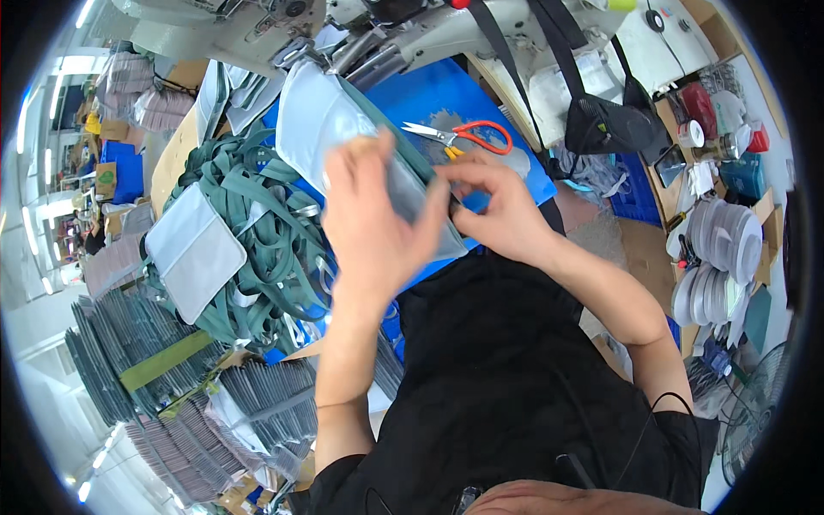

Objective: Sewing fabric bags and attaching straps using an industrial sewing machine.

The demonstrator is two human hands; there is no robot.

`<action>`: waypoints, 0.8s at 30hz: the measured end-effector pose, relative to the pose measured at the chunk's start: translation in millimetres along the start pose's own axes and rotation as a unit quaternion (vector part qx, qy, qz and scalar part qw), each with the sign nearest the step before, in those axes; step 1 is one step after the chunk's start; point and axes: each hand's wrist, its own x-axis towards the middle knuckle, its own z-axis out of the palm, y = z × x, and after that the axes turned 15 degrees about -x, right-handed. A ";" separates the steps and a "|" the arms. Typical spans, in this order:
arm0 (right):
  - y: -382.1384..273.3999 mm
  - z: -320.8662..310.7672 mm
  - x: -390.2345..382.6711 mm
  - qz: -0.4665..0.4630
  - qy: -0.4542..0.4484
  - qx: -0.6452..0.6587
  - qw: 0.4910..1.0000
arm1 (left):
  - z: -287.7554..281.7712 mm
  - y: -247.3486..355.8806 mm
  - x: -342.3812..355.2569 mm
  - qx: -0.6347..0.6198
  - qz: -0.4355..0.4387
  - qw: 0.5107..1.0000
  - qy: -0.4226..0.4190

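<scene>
A pale, translucent plastic sheet point(319, 110) with a dark green fabric strip point(384, 120) along its right side stretches from below the sewing machine's working end point(360, 58) toward me. My left hand point(369, 219), blurred by motion, is over the sheet with its fingers stretched and the thumb apart. At the sheet's near right edge, my right hand point(502, 206) pinches the green-edged border between thumb and fingers. Scissors point(468, 136) with red-orange handles lie on the blue work surface point(429, 90), just beyond my right hand. A small yellow-handled tool point(453, 152) is partly hidden beside them.
Tangled green strips point(257, 202) heap at the left, with a pale rectangular pouch point(196, 253) on top. Bundled stacks of flat pieces point(142, 352) stand lower left. Black straps with a pouch point(605, 124) hang at the right, near white tape rolls point(725, 240) and a fan point(755, 412).
</scene>
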 end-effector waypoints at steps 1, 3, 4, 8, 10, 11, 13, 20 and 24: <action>-1.4 -1.8 -9.7 0.003 0.007 0.004 1.000 | 1.1 7.7 -19.7 -0.016 0.065 0.998 0.003; -2.2 -2.5 -13.2 0.023 -0.007 0.036 0.999 | 7.5 21.3 -51.6 -0.004 0.081 0.997 -0.007; -2.0 -3.2 -14.0 0.042 -0.024 0.067 0.997 | 11.8 26.4 -58.2 0.004 0.086 0.996 -0.007; -19.0 2.1 -25.2 0.114 -0.050 0.231 0.965 | 12.3 7.4 -61.4 -0.002 0.189 0.982 0.016; -23.1 1.7 -26.9 0.130 -0.061 0.257 0.956 | 9.4 18.4 -55.1 -0.030 0.185 0.981 0.047; -23.2 4.4 -28.8 0.130 -0.060 0.285 0.948 | 7.7 21.5 -54.3 -0.013 0.192 0.980 0.047; -24.8 7.2 -26.1 0.128 -0.058 0.315 0.939 | 6.5 21.5 -49.2 -0.005 0.197 0.979 0.040; -27.4 13.6 -11.9 0.134 -0.043 0.353 0.925 | 0.3 10.9 -39.2 -0.028 0.178 0.982 0.062; -28.8 15.5 -7.3 0.122 -0.038 0.351 0.928 | -3.7 -1.2 -35.7 -0.012 0.212 0.976 0.052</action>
